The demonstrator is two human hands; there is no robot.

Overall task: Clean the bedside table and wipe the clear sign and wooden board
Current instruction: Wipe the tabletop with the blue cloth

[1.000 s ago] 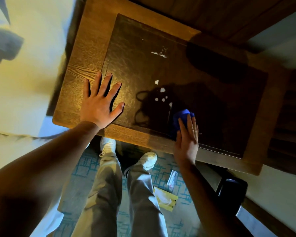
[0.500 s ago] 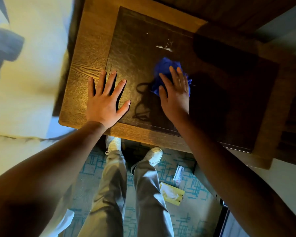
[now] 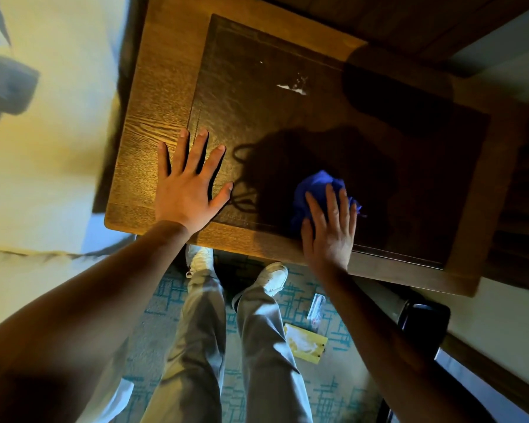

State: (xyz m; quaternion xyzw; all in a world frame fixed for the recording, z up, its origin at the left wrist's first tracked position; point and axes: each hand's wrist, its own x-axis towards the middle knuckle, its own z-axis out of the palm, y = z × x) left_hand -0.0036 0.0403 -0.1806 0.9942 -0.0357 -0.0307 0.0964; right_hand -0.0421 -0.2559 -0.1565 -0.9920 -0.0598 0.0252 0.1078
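The wooden bedside table (image 3: pixel 153 111) fills the upper middle, with a dark inset top (image 3: pixel 379 154). A white smear (image 3: pixel 291 87) lies on the dark top toward the back. My left hand (image 3: pixel 187 190) rests flat, fingers spread, on the table's near left part, across the border of the dark inset. My right hand (image 3: pixel 329 227) presses a crumpled blue cloth (image 3: pixel 315 186) onto the dark top near the front edge, palm flat over it. No clear sign or wooden board is visible.
A bed with pale bedding (image 3: pixel 43 141) lies left of the table. On the patterned carpet by my feet lie a yellow packet (image 3: pixel 306 343) and a small clear wrapper (image 3: pixel 315 306). A dark bin (image 3: pixel 425 325) stands at lower right below the table.
My right hand slid the blue cloth from the middle of the dark top back toward the front edge and to the right. The small white spots seen earlier are gone. My left hand stayed put.
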